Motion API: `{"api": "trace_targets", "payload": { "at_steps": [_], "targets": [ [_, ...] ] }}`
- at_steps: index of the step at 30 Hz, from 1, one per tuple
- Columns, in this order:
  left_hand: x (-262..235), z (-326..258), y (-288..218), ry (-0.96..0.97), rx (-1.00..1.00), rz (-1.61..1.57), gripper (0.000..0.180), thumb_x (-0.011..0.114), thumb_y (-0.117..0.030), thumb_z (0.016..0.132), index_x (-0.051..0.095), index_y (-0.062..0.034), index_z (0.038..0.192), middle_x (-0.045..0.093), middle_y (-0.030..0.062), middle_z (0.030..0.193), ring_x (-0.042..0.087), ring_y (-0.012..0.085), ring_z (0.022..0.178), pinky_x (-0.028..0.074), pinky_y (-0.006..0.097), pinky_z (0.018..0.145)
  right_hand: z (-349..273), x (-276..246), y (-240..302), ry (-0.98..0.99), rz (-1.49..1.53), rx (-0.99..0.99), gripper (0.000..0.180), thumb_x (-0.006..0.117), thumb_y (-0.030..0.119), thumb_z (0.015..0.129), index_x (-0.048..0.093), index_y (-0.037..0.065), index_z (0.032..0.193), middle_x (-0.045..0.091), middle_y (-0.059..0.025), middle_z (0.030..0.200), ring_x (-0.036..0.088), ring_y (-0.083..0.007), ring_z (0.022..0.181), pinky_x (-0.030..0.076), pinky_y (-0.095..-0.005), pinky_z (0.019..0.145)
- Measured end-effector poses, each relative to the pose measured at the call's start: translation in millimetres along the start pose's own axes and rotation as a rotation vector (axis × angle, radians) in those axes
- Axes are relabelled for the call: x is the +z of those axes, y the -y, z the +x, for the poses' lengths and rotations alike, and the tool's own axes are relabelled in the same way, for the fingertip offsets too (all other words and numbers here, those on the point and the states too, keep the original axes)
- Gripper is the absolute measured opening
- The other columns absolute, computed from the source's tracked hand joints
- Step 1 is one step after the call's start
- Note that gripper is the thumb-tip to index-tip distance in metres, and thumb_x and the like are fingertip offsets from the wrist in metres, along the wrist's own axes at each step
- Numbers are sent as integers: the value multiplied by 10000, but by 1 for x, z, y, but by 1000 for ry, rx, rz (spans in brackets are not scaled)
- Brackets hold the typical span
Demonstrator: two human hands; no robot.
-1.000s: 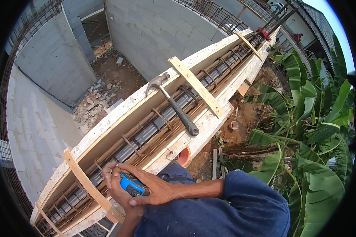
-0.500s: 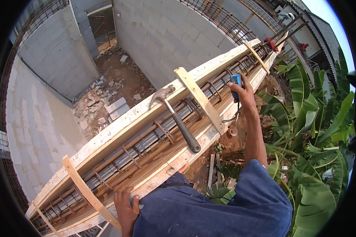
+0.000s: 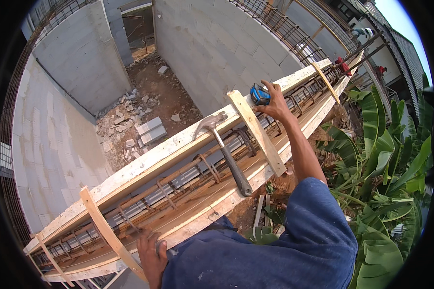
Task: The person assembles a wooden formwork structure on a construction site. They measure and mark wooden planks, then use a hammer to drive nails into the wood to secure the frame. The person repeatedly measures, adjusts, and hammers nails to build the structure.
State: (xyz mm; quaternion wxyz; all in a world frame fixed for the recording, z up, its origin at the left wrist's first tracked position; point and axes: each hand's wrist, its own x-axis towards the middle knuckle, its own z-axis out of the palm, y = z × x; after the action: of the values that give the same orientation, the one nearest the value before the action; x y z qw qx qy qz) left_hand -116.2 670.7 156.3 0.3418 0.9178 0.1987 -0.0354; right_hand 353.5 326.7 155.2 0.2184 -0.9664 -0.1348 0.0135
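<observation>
My right hand (image 3: 276, 102) holds a blue tape measure (image 3: 260, 95) above the far board (image 3: 166, 148) of a long wooden formwork, just right of a wooden cross batten (image 3: 256, 132). My left hand (image 3: 151, 255) is closed over the near board (image 3: 190, 228), fingers hooked past its inner edge, next to another cross batten (image 3: 107, 231). Between the hands a claw hammer (image 3: 234, 166) lies across the trough, its head on the far board and its dark handle reaching the near one. Steel rebar (image 3: 166, 195) with stirrups runs inside the formwork.
Beyond the formwork, grey block walls (image 3: 226, 45) enclose a lower floor with rubble (image 3: 125, 115) and stacked blocks (image 3: 151, 130). Large banana leaves (image 3: 378, 139) grow on the right. Other people, one in red (image 3: 343, 66), are at the far right end.
My right hand has moved left and away from me, carrying the tape measure from over the trough to the far board. The left hand stays on the near board; the hammer still lies across.
</observation>
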Motion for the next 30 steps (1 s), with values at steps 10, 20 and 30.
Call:
{"api": "trace_targets", "payload": {
  "at_steps": [10, 20, 30],
  "targets": [
    [-4, -2, -4, 10, -84, -18, 259, 618, -138, 874, 653, 5, 1088, 550, 233, 1285, 488, 419, 1212, 379, 479, 1046, 13, -7, -33, -41, 1028, 342, 498, 610, 431, 956, 610, -12, 1184, 655, -92, 860, 633, -181, 721, 563, -336, 624],
    [-9, 0, -7, -56, -69, -62, 241, 630, -107, 863, 669, -4, 1078, 573, 212, 1266, 537, 411, 1170, 420, 468, 1011, 29, 34, -73, -378, 654, 613, 564, 512, 514, 973, 591, -22, 1132, 550, -85, 670, 541, -178, 543, 501, -335, 439],
    [-5, -73, 30, -939, -207, -92, 163, 694, -127, 879, 656, -10, 986, 611, 140, 1115, 600, 236, 934, 487, 358, 805, -80, 18, 58, -278, 492, 19, 466, 559, 356, 1012, 589, -34, 1265, 638, -148, 1188, 608, -234, 1032, 475, -354, 876]
  ]
}}
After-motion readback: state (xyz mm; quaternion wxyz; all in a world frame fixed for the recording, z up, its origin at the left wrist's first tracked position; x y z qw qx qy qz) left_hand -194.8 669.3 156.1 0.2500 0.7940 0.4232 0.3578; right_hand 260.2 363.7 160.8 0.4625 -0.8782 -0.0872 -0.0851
